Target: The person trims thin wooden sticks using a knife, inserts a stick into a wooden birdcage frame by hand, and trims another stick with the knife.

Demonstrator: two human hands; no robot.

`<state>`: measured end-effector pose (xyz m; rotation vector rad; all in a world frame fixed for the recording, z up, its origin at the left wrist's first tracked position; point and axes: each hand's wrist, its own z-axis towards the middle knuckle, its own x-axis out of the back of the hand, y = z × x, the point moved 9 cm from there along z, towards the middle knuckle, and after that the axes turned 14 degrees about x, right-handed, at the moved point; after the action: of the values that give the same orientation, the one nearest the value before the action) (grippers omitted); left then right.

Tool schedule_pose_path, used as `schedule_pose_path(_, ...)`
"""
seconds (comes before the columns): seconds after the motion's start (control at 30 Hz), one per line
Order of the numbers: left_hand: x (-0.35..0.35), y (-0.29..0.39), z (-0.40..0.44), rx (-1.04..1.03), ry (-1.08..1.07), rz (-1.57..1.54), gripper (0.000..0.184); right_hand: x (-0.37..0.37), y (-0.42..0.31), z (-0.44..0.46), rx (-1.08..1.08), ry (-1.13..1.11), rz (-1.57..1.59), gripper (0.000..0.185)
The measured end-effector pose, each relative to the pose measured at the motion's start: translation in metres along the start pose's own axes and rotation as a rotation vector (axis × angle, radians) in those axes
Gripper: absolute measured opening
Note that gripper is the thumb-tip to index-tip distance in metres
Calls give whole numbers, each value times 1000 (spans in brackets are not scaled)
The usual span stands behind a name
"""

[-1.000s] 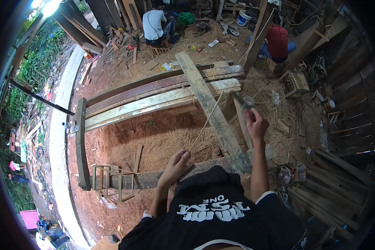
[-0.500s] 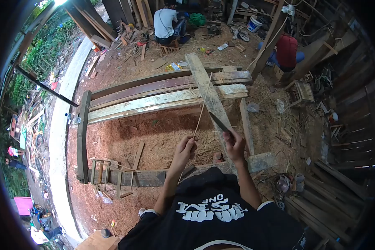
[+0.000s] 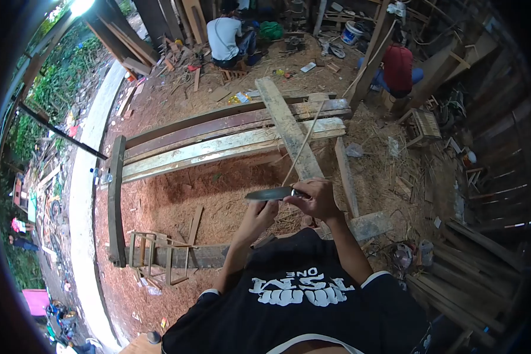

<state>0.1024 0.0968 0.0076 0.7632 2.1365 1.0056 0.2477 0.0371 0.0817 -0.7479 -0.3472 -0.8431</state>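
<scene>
My right hand [image 3: 316,199] is wrapped round the handle of a knife [image 3: 269,194]. The broad, dark blade lies level, pointing left across the top of my left hand [image 3: 258,217]. In that left hand is the lower end of a thin wooden stick [image 3: 304,143], which slants up and to the right. Behind the blade the stick's grip point is partly hidden, and I cannot tell whether the edge touches it. Beyond both hands, a worn plank [image 3: 284,127] lies slantwise over the long beams of a low wooden frame [image 3: 218,154].
Two people crouch at the back, one in a white shirt [image 3: 224,40], one in a red shirt [image 3: 397,69]. A small slatted stool [image 3: 421,128] stands at right. Small wooden frames [image 3: 153,251] lean at lower left. Stacked boards [image 3: 460,283] lie lower right. Shavings cover the ground.
The knife has swung from pointing up along the plank to lying level over my left hand. My right hand has moved left, closer to the left one. The stick leans further right.
</scene>
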Motion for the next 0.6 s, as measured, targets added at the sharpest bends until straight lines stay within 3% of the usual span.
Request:
schedule_pose_path(0.07,-12,23,-4,-1,-18,-59,18,10,19,-9,37,85,-79,39)
schedule_pose_path(0.13,-5,13,-10,72,-72,-78,18,47,90,-55,-430,368,-104,44)
schedule_pose_path(0.2,4,-13,-17,159,-105,-127,19,92,138,-84,-615,149,-446,46)
schedule_pose_path(0.3,13,-23,-2,118,-6,-150,18,104,92,-53,-458,269,-305,44)
schedule_pose_path(0.37,9,-15,8,91,15,-184,19,69,80,-57,-436,237,-110,44)
schedule_pose_path(0.5,-7,8,21,24,-42,-282,18,-3,31,-31,-304,-5,113,46)
schedule_pose_path(0.6,-14,4,23,34,-33,-233,17,-22,16,-18,-265,-60,164,44)
